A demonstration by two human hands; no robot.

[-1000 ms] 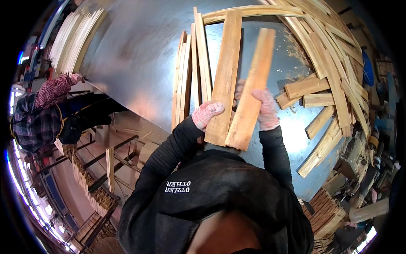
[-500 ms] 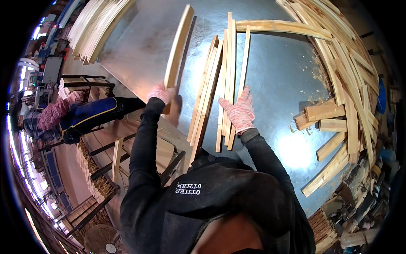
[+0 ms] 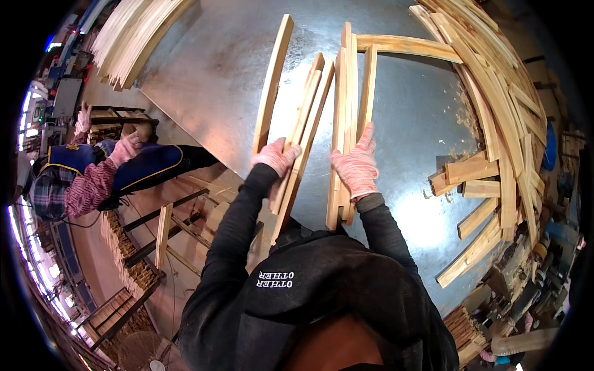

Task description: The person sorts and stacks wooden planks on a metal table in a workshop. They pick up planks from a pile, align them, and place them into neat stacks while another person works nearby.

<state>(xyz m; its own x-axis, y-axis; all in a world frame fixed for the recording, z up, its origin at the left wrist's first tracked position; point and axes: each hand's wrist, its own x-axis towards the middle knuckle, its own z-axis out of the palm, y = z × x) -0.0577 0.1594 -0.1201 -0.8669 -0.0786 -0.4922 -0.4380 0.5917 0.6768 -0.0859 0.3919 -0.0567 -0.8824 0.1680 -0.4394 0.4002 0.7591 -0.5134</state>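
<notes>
Pale wooden strips lie lengthwise before me on a metal-topped table [image 3: 408, 117]. My left hand [image 3: 276, 156], in a pink-and-white knit glove, closes over the middle bundle of strips [image 3: 303, 133]. Just left of that bundle, a single strip [image 3: 272, 86] ends at the same hand; whether the hand touches it I cannot tell. My right hand [image 3: 357, 164], gloved alike, spans the right-hand bundle of strips [image 3: 345, 99], thumb on its left side and fingers on its right. Both palms hide parts of the wood beneath. A narrow gap separates the two bundles.
A strip [image 3: 408, 46] lies crosswise at the far end. Piled boards [image 3: 495, 123] line the table's right side, with sawdust and short offcuts [image 3: 473, 170] beside them. Stacked strips [image 3: 133, 43] stand far left. Left of the table, another person [image 3: 117, 161] is near wood racks.
My left hand has set the single strip down nearer the middle bundle and shifted right onto that bundle. The right-hand strips have been turned and drawn together under my right hand.
</notes>
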